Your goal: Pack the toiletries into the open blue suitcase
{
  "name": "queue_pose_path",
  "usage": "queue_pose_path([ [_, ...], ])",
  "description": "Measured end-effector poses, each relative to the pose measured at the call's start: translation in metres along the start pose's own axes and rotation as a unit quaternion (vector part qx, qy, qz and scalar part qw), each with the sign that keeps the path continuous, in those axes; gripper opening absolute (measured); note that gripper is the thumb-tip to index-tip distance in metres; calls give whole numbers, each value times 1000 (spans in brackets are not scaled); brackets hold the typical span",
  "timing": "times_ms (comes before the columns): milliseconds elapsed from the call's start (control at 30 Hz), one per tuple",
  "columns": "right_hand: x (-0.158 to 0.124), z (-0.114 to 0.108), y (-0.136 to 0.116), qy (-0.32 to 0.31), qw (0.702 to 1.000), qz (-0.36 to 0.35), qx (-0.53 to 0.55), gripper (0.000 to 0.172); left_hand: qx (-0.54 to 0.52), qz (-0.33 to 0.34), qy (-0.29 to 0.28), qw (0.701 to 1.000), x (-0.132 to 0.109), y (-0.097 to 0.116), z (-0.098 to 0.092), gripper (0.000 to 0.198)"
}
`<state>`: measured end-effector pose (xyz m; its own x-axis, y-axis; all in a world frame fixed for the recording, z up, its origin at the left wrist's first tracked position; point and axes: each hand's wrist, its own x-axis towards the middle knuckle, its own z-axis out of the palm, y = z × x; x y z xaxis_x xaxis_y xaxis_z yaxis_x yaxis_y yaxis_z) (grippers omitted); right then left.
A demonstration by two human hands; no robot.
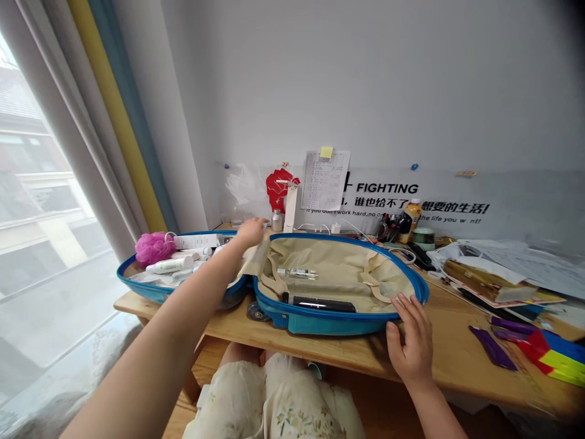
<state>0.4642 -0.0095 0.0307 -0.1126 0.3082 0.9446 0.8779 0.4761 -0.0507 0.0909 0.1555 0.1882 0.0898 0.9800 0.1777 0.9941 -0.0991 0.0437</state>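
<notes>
An open blue suitcase [338,326] with a beige lining lies across the wooden table. My left hand [251,233] is at the back, above the hinge between the halves, by a raised beige flap [254,258]; its fingers are partly hidden, and whether it grips anything is unclear. My right hand [412,332] rests on the front right rim of the right half, fingers apart. Inside that half lie a clear bottle [298,274] and a black object [323,304]. The left half holds a pink bath puff [156,248], a white tube [170,264] and a white box [197,241].
Behind the case stand a small silver bottle [276,220] and a white upright object [290,208]. To the right are an orange bottle [409,221], papers [507,268], purple packets [492,348] and a red, yellow and blue item [555,356]. A window is at left.
</notes>
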Motion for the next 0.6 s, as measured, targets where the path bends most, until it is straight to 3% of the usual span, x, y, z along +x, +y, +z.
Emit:
queue_pose_path([
  [133,-1,1,-1,3,1000,-3,-3,48,70,-109,14,991,-17,-75,0,64],
  [233,-1,1,-1,3,1000,-3,-5,49,107,-148,-8,983,-30,-108,12,70],
  [400,1,-1,-1,5,1000,-6,-6,50,143,-146,-32,978,-28,-125,27,71],
  [600,-2,0,-1,1,1000,-2,-10,49,163,-123,-22,979,-24,-126,26,48],
])
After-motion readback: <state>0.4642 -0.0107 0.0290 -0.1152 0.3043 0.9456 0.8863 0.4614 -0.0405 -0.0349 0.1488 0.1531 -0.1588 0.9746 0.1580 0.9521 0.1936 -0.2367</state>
